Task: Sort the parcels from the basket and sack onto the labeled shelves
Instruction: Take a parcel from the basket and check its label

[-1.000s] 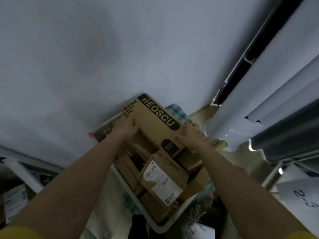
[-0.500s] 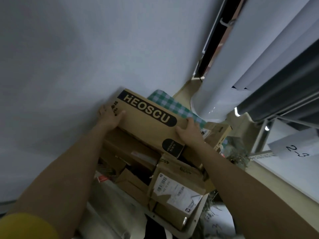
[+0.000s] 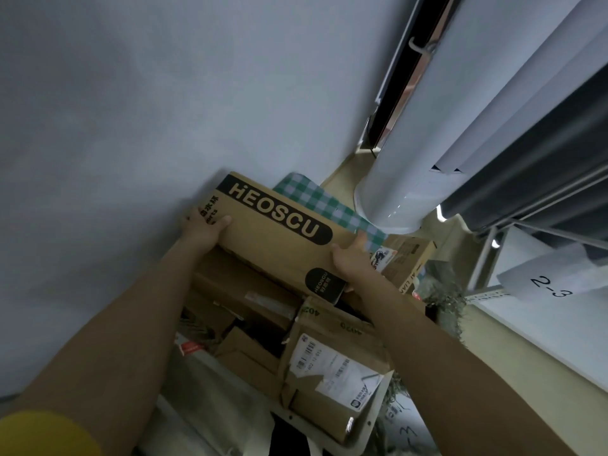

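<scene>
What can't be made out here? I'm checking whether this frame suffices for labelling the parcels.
Head view only:
- Far ends of the HEOSCU box: covered by the left hand and right hand.
- Shipping label text: too small, blurred.
- Basket contents underneath: hidden by the upper parcels.
- Shelf tag 2-3: its shelf cut off by the right edge.

Both arms extended forward; left hand (image 3: 204, 228) and right hand (image 3: 352, 258) gripping, fingers curled.

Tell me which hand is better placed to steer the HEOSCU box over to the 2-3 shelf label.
Right, probably. The right hand grips the HEOSCU box at the end nearest the 2-3 label. The left hand holds the far end, by the wall.
</scene>
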`<state>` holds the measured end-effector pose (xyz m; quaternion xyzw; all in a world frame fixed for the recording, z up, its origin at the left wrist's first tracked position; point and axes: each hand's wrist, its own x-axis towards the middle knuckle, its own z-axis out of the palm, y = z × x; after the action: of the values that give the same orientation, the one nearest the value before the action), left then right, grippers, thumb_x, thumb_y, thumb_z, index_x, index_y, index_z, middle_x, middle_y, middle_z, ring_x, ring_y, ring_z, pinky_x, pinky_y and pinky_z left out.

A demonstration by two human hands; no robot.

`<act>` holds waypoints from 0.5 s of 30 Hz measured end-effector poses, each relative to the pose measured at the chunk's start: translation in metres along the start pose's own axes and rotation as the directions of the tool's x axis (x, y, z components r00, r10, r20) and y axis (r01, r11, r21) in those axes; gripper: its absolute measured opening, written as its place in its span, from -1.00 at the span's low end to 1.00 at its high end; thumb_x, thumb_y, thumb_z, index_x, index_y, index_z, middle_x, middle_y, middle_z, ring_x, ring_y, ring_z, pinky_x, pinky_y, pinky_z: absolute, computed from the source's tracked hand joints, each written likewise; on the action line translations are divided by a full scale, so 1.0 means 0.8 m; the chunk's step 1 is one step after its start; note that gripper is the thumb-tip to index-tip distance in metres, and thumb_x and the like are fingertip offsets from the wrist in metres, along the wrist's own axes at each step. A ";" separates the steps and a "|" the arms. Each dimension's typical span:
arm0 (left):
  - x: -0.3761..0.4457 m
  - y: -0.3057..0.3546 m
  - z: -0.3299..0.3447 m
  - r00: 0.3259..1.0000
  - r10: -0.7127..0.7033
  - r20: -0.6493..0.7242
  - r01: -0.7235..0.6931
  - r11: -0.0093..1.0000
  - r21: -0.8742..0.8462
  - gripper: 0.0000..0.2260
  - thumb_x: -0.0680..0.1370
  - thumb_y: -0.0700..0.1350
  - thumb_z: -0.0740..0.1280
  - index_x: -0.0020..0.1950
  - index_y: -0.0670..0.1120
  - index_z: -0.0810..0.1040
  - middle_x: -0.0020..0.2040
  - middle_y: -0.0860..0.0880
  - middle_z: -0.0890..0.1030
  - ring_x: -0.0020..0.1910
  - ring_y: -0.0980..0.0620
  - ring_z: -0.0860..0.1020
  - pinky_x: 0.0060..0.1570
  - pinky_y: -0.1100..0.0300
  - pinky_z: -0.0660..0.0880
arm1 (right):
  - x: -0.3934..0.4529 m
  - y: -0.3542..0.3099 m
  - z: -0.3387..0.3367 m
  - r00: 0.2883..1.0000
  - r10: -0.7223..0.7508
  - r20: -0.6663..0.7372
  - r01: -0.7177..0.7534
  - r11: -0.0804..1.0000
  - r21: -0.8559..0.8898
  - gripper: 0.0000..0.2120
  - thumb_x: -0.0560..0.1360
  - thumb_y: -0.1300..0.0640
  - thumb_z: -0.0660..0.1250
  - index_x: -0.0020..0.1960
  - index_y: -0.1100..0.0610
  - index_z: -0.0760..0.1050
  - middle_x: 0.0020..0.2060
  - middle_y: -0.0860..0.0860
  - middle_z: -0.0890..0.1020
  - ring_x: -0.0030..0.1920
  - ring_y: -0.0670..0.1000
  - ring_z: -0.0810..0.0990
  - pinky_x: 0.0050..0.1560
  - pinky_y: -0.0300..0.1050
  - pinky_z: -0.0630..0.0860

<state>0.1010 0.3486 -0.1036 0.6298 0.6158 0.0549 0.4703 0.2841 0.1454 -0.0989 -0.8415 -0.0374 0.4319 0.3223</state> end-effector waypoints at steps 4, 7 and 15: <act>0.002 0.005 -0.001 0.999 -0.037 0.014 0.038 0.994 -0.098 -0.33 0.49 0.02 0.43 0.48 -0.15 0.20 0.42 -0.19 0.33 0.37 -0.22 0.35 0.34 -0.18 0.34 | -0.005 -0.006 -0.002 0.999 0.041 -0.008 -0.041 0.999 -0.023 -0.30 0.62 0.03 0.17 0.54 -0.15 -0.24 0.49 0.26 0.16 0.33 0.34 0.39 0.26 0.33 0.44; -0.002 0.014 -0.004 0.999 -0.050 0.002 0.049 0.987 -0.153 -0.41 0.50 -0.06 0.42 0.43 -0.17 0.26 0.39 -0.18 0.40 0.37 -0.21 0.37 0.34 -0.18 0.35 | -0.008 -0.005 -0.010 0.999 0.029 0.019 -0.030 0.999 0.039 -0.34 0.62 0.07 0.18 0.54 -0.11 -0.18 0.42 0.24 0.28 0.26 0.28 0.47 0.22 0.29 0.50; -0.020 0.024 -0.008 0.995 -0.021 -0.095 0.004 0.983 -0.183 -0.57 0.58 -0.17 0.32 0.41 -0.19 0.31 0.35 -0.17 0.43 0.33 -0.18 0.41 0.31 -0.05 0.40 | -0.025 -0.004 -0.022 0.998 0.002 0.057 -0.009 0.992 0.127 -0.40 0.62 0.14 0.18 0.53 -0.07 -0.07 0.31 0.23 0.39 0.15 0.26 0.54 0.13 0.27 0.56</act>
<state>0.1071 0.3429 -0.0792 0.5767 0.6342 0.1387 0.4960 0.2853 0.1324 -0.0755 -0.8068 -0.0166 0.4580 0.3730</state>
